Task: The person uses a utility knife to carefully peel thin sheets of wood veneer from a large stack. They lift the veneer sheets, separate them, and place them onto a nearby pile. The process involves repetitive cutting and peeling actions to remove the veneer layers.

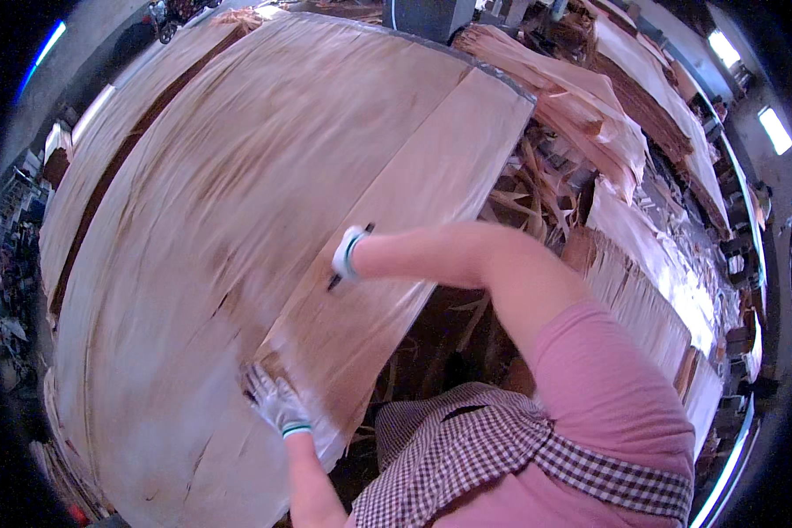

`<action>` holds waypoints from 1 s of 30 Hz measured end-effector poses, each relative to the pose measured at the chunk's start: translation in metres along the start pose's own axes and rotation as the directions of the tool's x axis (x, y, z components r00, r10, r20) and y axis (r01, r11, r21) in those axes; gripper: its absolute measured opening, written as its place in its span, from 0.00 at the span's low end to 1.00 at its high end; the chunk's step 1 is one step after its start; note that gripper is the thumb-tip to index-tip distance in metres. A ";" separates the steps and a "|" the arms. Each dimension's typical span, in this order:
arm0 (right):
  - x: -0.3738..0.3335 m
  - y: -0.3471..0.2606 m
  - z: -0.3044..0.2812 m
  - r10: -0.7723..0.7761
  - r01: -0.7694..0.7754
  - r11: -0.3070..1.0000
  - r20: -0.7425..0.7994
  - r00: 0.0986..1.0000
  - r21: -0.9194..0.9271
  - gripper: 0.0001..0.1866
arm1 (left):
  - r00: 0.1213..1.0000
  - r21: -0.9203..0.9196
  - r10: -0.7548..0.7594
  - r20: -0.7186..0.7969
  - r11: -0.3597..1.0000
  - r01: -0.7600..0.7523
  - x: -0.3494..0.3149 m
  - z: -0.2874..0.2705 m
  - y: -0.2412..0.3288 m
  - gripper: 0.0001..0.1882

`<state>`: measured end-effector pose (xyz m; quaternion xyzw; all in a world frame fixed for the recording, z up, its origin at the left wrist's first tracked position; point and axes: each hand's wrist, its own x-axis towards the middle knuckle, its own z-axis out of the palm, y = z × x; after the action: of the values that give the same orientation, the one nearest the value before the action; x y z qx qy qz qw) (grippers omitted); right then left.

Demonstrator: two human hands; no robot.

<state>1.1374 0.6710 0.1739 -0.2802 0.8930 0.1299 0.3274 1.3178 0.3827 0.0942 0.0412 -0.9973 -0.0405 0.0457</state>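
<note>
A large pale wood veneer sheet (238, 194) lies across the work surface, with a long straight seam or edge running lengthwise near its right side. Along that line is a narrower veneer strip (431, 150). My left hand (277, 400), in a white glove with a green-edged cuff, rests with fingers spread on the veneer near the lower end of the line. My right hand (348, 253), gloved the same way, is closed around a slim dark tool (334, 282) that sticks out at both ends. Its exact kind is hidden by the hand.
Another veneer stack (141, 88) lies at the left behind a dark gap. Torn veneer scraps (532, 189) hang beyond the right edge. More veneer piles (629, 290) stand at the right, and a grey box-shaped unit (431, 16) is at the far end.
</note>
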 end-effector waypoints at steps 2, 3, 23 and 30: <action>-0.038 0.071 -0.016 0.050 -0.051 0.998 -0.043 0.998 -0.020 0.14 | 1.000 0.040 -0.016 -0.027 0.999 0.017 -0.004 0.006 -0.005 0.31; -0.055 0.111 -0.019 0.074 -0.077 0.996 -0.058 0.996 -0.052 0.14 | 1.000 0.026 -0.008 -0.030 1.000 0.008 -0.004 0.006 -0.003 0.31; -0.033 0.372 0.051 -0.124 0.128 0.990 0.056 0.991 -0.066 0.17 | 0.991 -0.082 0.092 0.099 0.993 -0.084 0.197 0.047 0.470 0.36; -0.039 0.670 0.077 0.158 -0.133 0.980 0.168 0.973 -0.150 0.17 | 0.994 -0.060 0.095 0.046 0.994 -0.093 0.197 0.051 0.477 0.37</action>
<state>0.8086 1.2611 0.1742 -0.2228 0.8670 0.2395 0.3759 1.0803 0.8438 0.1008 -0.0082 -0.9974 -0.0680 0.0244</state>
